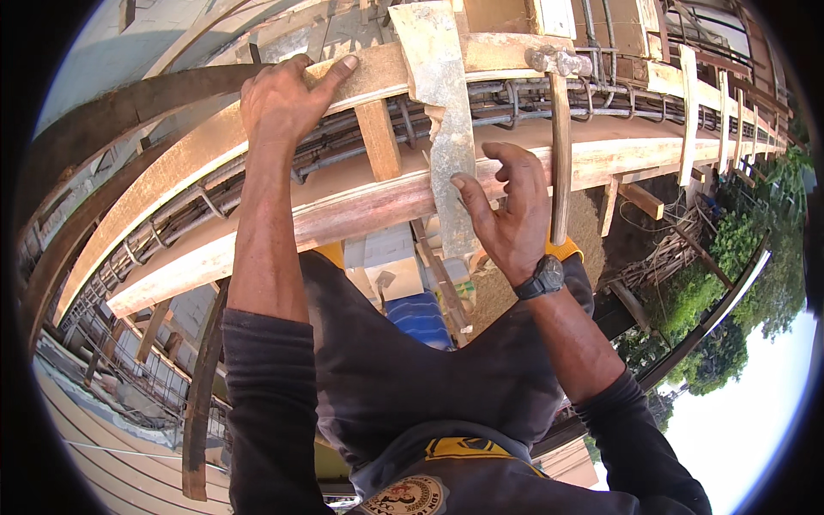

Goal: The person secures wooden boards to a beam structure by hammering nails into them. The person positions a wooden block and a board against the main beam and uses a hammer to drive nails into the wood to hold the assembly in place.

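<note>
My left hand [287, 99] grips the far wooden form board [378, 73], its fingers over the far edge and thumb along the top. My right hand [513, 210] is beside a short, cement-stained board [451, 146] that lies across both form boards. Its thumb and fingers are apart, with the thumb close to the board's edge; a thin sliver by the thumb is too small to name. To the right, a hammer [560, 163] lies across the formwork, head on the far board and wooden handle toward me. A wooden spacer block [378, 137] stands between the boards.
Steel reinforcing bars [515, 107] run between the far board and the near form board [360, 206]. Several wooden cross-pieces [688, 116] continue rightward. Below, between my legs, are blue striped material [418, 318] and a loose stick [442, 279]. Trees [730, 300] stand at right.
</note>
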Demonstrator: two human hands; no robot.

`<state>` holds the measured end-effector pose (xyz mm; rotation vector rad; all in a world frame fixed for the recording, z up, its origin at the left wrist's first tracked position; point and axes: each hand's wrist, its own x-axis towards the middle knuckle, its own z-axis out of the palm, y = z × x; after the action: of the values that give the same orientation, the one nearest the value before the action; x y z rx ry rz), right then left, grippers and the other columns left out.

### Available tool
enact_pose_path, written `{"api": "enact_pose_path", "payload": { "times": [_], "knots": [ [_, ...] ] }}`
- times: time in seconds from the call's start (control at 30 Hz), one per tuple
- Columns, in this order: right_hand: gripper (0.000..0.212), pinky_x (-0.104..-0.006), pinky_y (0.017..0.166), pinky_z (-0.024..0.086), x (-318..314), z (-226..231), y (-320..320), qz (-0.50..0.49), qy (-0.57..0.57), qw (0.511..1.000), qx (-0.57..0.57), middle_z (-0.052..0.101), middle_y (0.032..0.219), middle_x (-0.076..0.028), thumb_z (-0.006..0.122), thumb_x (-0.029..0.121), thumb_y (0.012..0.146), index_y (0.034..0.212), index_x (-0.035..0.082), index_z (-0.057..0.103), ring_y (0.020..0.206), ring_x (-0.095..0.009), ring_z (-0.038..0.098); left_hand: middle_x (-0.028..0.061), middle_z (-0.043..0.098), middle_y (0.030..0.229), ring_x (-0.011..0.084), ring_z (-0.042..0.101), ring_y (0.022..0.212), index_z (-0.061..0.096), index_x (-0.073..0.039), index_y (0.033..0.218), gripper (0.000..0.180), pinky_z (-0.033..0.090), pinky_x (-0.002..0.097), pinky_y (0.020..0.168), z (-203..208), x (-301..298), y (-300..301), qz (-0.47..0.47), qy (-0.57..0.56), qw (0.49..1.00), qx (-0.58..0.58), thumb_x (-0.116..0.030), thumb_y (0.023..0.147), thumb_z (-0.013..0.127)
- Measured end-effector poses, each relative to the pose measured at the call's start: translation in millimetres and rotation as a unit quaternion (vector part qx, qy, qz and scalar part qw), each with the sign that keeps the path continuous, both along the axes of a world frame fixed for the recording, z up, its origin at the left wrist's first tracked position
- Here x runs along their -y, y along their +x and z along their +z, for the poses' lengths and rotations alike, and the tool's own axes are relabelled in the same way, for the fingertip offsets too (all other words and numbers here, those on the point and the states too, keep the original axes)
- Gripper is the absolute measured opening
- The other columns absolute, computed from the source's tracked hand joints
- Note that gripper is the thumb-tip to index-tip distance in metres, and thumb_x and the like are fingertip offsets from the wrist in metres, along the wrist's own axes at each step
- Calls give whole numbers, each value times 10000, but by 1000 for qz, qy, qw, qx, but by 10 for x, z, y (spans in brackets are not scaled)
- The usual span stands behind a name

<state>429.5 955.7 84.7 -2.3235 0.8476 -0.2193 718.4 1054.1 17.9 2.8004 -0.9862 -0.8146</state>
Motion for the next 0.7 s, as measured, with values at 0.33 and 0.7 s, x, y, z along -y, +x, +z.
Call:
{"api": "enact_pose_path", "payload": {
  "times": [0.33, 0.7],
  "knots": [
    [523, -502, 716, 581, -456, -243, 1185, -61, 149, 962, -222, 664, 948, -344, 733, 189, 864, 1173, -82, 409, 815, -487, 688, 236, 733, 971, 359, 688, 1035, 722, -9, 1160, 978, 490, 483, 948, 15, 54, -47, -7, -20, 999, 24, -881, 818, 441],
    [350, -525, 632, 560, -501, -382, 1076, -53, 74, 981, -173, 657, 684, -279, 688, 240, 883, 1000, -50, 530, 685, -463, 684, 266, 723, 937, 378, 705, 977, 726, 30, 1050, 981, 528, 507, 894, 22, 46, -35, -13, -39, 998, 40, -881, 825, 441]
  ]
}}
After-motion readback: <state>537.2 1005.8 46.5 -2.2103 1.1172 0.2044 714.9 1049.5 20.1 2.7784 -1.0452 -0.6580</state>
